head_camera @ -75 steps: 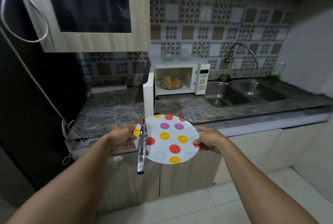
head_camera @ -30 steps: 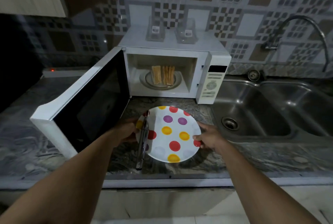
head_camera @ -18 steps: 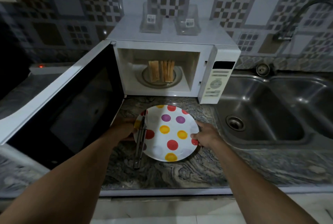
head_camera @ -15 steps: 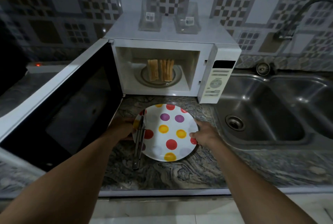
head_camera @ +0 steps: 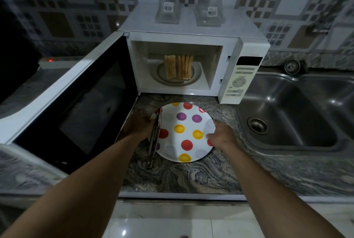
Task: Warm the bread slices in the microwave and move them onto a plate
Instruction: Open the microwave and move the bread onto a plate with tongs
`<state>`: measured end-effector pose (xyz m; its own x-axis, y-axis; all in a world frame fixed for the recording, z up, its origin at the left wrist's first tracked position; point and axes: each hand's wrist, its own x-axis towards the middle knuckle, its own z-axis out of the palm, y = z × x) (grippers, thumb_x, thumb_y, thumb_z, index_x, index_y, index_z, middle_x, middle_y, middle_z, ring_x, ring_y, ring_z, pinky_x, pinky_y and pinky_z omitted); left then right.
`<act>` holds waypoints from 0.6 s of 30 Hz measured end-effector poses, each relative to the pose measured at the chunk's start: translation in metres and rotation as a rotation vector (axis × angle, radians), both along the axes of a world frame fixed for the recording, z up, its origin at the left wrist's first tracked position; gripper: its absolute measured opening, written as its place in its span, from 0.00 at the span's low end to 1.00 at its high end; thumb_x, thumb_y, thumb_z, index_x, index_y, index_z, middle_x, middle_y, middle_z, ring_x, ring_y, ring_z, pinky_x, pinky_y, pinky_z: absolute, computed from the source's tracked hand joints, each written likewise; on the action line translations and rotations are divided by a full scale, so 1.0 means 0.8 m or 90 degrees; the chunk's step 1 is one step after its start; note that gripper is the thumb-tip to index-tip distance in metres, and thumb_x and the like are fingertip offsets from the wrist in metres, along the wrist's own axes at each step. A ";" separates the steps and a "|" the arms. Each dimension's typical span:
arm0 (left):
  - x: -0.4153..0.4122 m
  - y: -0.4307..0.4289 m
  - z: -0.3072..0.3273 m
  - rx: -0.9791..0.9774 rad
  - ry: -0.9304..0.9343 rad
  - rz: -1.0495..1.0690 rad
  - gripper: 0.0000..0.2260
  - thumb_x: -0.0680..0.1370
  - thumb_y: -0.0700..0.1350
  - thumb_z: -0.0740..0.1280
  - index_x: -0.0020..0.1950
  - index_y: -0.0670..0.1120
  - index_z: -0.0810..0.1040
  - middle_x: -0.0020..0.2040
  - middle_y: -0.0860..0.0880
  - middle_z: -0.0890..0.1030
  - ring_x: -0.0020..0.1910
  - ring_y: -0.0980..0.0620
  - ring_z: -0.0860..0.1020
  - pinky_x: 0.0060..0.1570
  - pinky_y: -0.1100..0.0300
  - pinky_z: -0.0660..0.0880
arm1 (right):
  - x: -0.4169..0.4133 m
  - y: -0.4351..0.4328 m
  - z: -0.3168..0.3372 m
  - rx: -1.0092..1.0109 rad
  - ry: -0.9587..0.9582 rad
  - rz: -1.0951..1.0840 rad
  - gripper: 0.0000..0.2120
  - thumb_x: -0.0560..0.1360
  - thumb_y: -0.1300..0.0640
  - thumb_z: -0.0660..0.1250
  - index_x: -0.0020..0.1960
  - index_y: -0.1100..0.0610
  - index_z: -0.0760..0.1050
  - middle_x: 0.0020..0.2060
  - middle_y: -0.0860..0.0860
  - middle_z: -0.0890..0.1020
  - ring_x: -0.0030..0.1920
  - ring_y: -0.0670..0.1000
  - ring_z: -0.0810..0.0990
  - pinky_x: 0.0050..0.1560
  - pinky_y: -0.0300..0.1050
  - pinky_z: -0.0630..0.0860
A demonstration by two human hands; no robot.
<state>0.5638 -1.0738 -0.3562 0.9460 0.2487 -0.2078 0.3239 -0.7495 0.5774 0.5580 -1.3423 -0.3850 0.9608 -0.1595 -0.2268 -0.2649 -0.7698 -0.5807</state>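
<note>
Plate point(head_camera: 188, 123) lies at the worktop point(head_camera: 191, 176) directly in front of the microwave point(head_camera: 191, 27) cavity. Left hand point(head_camera: 138, 125) fingers curl round tongs point(head_camera: 154, 142), holding them against the plate rim nearest the microwave's open door point(head_camera: 76, 103). Right hand point(head_camera: 222, 136) fingers pinch the opposite rim. Bread slices point(head_camera: 178, 66) stand upright inside the microwave. Bare worktop extends from the plate away from the microwave.

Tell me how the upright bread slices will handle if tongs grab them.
The bread slices stand on edge, leaning together, so nudging one probably topples others. They look thin and browned: likely light, fairly stiff, crumbly under hard tongs pressure.
</note>
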 end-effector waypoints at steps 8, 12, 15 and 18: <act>-0.008 -0.016 -0.011 0.045 0.019 -0.113 0.36 0.63 0.58 0.78 0.69 0.53 0.74 0.64 0.45 0.78 0.60 0.42 0.78 0.55 0.54 0.76 | -0.006 0.019 0.007 -0.051 -0.020 -0.066 0.20 0.72 0.57 0.69 0.64 0.55 0.74 0.60 0.59 0.76 0.60 0.61 0.77 0.56 0.49 0.77; -0.009 -0.024 -0.006 -0.056 0.006 -0.062 0.36 0.58 0.50 0.78 0.64 0.45 0.77 0.59 0.43 0.80 0.57 0.42 0.79 0.55 0.52 0.78 | -0.015 0.035 0.023 -0.066 -0.049 -0.036 0.21 0.78 0.53 0.67 0.69 0.57 0.70 0.62 0.60 0.76 0.63 0.62 0.76 0.59 0.50 0.75; 0.000 -0.034 0.004 -0.170 -0.048 -0.080 0.18 0.62 0.41 0.77 0.50 0.41 0.83 0.44 0.49 0.83 0.45 0.50 0.80 0.36 0.70 0.73 | -0.028 0.048 0.034 0.038 -0.030 0.028 0.22 0.78 0.44 0.66 0.67 0.55 0.74 0.56 0.57 0.82 0.58 0.58 0.80 0.52 0.45 0.75; 0.003 -0.048 0.030 -0.243 -0.093 -0.079 0.18 0.64 0.49 0.80 0.51 0.49 0.83 0.42 0.52 0.84 0.43 0.55 0.81 0.40 0.70 0.72 | -0.040 0.067 0.051 0.193 0.036 0.133 0.13 0.77 0.39 0.66 0.53 0.47 0.78 0.47 0.46 0.83 0.51 0.50 0.81 0.49 0.44 0.74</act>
